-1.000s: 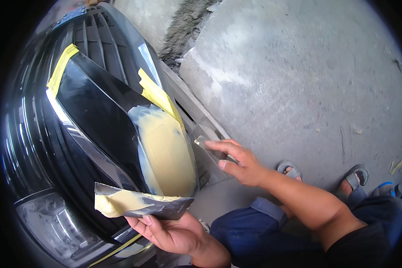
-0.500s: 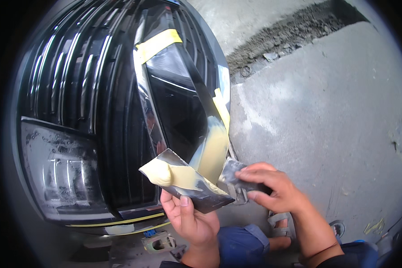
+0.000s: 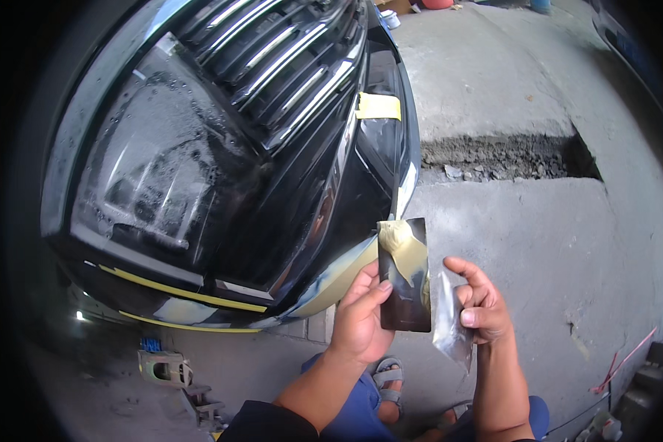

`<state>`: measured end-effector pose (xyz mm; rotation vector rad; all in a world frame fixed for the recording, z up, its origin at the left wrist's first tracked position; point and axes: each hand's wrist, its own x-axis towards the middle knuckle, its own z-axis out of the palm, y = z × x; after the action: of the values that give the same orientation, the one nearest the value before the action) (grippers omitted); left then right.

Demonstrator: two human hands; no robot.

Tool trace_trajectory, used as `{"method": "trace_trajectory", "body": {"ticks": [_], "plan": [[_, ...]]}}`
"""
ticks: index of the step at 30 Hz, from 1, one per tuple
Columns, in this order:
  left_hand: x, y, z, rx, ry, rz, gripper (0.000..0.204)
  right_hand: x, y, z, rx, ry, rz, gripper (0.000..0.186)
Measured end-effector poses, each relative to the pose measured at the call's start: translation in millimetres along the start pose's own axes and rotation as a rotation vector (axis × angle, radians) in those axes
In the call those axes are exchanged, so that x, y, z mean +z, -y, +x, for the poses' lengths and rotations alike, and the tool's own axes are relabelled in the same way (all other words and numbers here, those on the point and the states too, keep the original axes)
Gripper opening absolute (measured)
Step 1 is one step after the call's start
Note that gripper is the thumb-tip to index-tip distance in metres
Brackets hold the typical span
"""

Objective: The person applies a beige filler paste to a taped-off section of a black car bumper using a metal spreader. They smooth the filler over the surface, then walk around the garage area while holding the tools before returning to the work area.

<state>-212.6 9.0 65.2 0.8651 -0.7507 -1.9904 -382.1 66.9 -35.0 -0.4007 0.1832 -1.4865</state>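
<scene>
My left hand (image 3: 362,318) grips a dark rectangular putty board (image 3: 405,313) by its left edge, thumb on top. A lump of pale yellow putty (image 3: 396,236) sits at the board's far end, with a smear trailing down from it. Just to the right, my right hand (image 3: 486,306) pinches a flat grey putty scraper (image 3: 448,331), its index finger lifted off; the scraper is apart from the board. Beyond my left hand, a band of putty (image 3: 339,283) covers the lower edge of a black car bumper (image 3: 287,254).
The car's headlight (image 3: 147,162) and slatted grille (image 3: 272,59) fill the left. Yellow masking tape (image 3: 379,107) crosses the trim. A broken trench (image 3: 501,158) cuts the concrete floor (image 3: 538,265). A small stool (image 3: 166,368) stands at lower left.
My view has swung, so the car sits further left and more headlight shows. The board has turned upright, and the scraper has left the bumper's edge and now points downward.
</scene>
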Motion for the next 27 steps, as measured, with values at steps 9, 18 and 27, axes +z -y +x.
{"method": "trace_trajectory", "body": {"ticks": [9, 18, 27], "plan": [[48, -16, -32, 0.076, 0.161, 0.019, 0.040, 30, 59, 2, -0.049, -0.175, -0.315, 0.074], [91, -12, -37, 0.673, 0.239, 0.116, 0.045, 90, 88, -63, -0.324, -0.213, -0.805, 0.070], [82, 4, -17, 0.584, 0.447, 0.428, 0.041, 102, 126, -31, -0.320, -0.281, -1.002, 0.064]]}}
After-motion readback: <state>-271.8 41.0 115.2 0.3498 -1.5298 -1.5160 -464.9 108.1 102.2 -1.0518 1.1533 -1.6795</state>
